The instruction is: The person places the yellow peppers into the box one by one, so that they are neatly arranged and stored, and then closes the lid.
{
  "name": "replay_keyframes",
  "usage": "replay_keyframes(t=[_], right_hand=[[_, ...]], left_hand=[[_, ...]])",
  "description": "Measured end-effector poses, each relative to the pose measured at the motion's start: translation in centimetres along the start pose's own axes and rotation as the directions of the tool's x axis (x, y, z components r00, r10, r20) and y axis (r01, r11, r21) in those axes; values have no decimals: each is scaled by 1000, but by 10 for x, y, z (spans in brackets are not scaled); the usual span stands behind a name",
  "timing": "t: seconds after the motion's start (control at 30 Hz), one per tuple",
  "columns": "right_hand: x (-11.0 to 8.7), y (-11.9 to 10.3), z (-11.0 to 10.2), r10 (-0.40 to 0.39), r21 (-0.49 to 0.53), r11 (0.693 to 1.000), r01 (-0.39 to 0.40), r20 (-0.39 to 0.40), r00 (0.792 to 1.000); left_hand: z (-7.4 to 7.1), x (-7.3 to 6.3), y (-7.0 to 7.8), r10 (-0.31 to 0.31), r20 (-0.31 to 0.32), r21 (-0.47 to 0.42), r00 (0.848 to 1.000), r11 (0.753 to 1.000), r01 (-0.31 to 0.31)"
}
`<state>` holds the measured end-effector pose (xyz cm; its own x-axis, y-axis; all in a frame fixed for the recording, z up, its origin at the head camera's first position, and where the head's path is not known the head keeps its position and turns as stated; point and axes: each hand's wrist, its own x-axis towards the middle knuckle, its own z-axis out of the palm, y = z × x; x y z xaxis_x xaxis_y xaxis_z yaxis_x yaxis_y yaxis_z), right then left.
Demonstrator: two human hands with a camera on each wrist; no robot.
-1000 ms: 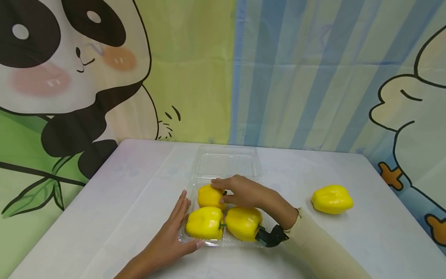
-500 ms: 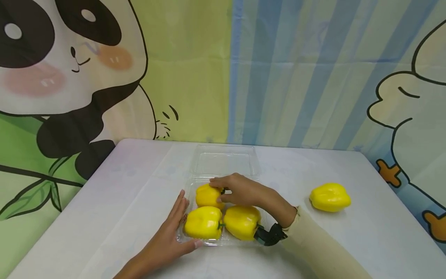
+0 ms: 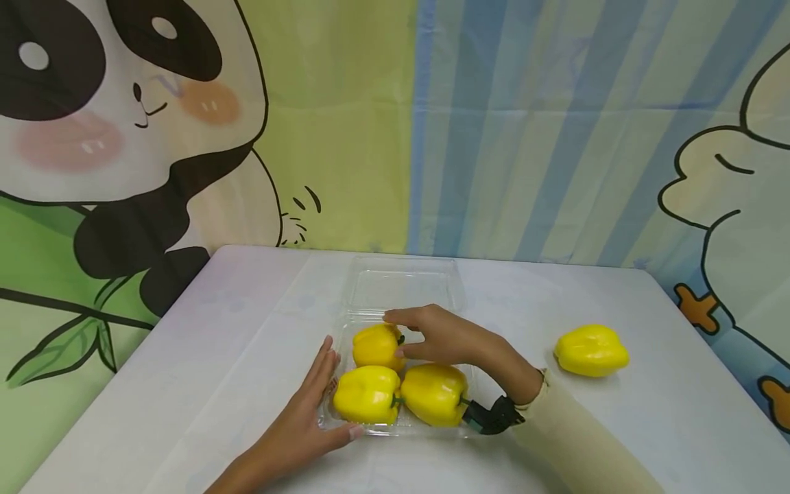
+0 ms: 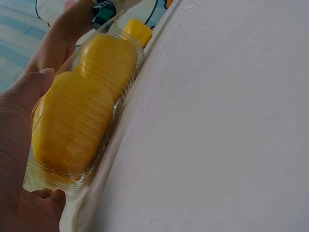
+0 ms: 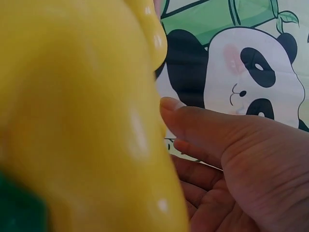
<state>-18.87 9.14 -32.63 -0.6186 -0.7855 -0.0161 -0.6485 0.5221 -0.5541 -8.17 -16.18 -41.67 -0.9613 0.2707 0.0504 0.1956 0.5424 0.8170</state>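
Observation:
A clear plastic clamshell box (image 3: pixel 400 431) lies with its lid folded back, holding three yellow bell peppers. My left hand (image 3: pixel 302 405) lies along the box's left side with straight fingers, its thumb at the front rim. In the left wrist view, that thumb rests by the front left pepper (image 4: pixel 72 125), seen through the ribbed wall. My right hand (image 3: pixel 447 336) arches beside the back pepper (image 3: pixel 376 346), fingertips just behind it and thumb near its stem. The front right pepper (image 3: pixel 435 394) sits below that hand and fills much of the right wrist view.
Another yellow bell pepper (image 3: pixel 592 350) lies on the white table (image 3: pixel 204 384) to the right of the box. The clear lid (image 3: pixel 401 288) lies flat toward the back edge. A printed cloth (image 3: pixel 345 123) with a panda hangs behind the table.
My right hand has shifted slightly right, its fingertips easing off the top of the back pepper. My left hand and the peppers keep their places; the head view sways a little.

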Motion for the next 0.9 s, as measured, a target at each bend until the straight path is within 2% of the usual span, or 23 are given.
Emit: replay_keyframes(t=[0.23, 0.5, 0.9], right_hand=[[-16, 7, -10, 14, 60, 998, -13, -26, 1000], [-36, 13, -15, 14, 53, 999, -9, -101, 995], [-61, 22, -18, 2, 49, 999, 9, -223, 975]], left_hand=[[0, 1, 0, 11, -14, 8, 1000, 1000, -11], [0, 2, 1, -20, 0, -3, 1000, 1000, 20], [1, 1, 1, -20, -3, -6, 1000, 1000, 20]])
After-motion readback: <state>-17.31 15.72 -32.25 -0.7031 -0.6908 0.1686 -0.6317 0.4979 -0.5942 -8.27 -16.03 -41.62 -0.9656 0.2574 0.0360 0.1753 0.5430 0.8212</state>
